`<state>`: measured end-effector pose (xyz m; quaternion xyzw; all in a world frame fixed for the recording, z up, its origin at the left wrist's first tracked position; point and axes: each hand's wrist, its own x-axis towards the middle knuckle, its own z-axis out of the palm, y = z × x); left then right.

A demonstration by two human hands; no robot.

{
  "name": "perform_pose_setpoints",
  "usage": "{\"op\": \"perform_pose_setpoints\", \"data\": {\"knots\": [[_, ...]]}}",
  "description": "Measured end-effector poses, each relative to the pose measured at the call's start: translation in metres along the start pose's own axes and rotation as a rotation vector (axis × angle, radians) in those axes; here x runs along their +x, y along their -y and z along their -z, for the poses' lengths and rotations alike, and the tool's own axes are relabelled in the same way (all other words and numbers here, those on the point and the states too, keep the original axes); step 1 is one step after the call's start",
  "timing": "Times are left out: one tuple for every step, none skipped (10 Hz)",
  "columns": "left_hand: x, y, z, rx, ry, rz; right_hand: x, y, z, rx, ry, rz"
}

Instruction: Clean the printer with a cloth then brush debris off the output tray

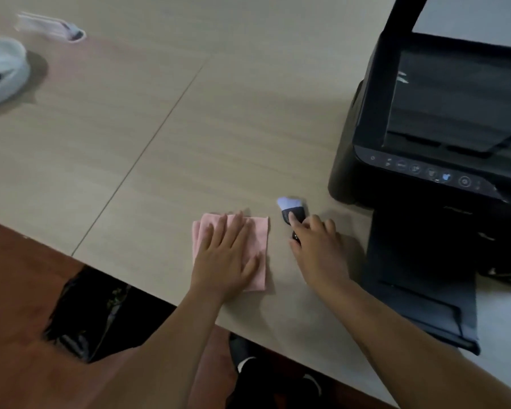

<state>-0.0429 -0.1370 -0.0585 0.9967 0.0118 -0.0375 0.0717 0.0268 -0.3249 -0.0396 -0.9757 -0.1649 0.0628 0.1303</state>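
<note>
Cloth (262,234) lies flat under fingers (236,228) of the left hand (223,262).

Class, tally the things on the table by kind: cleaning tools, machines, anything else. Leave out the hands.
Cleaning tools: 2, cloth and brush
Machines: 1, printer
Other: 2, white dish and pale packet
Total: 5

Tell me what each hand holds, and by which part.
The right hand grips the brush by its dark handle. The left hand rests flat on the pink cloth, gripping nothing.
</note>
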Motion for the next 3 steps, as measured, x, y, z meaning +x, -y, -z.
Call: {"op": "perform_pose_setpoints", "data": {"knots": [[0.015, 0.011, -0.003, 0.009, -0.017, -0.024, 0.006, 0.004, -0.001, -0.012, -0.004, 0.006], [0.025, 0.019, -0.005, 0.012, 0.000, -0.046, 0.011, 0.002, 0.010, 0.048, 0.045, -0.010], [0.028, 0.018, 0.005, -0.015, -0.018, -0.043, 0.006, 0.001, 0.029, 0.124, 0.010, 0.029]]}}
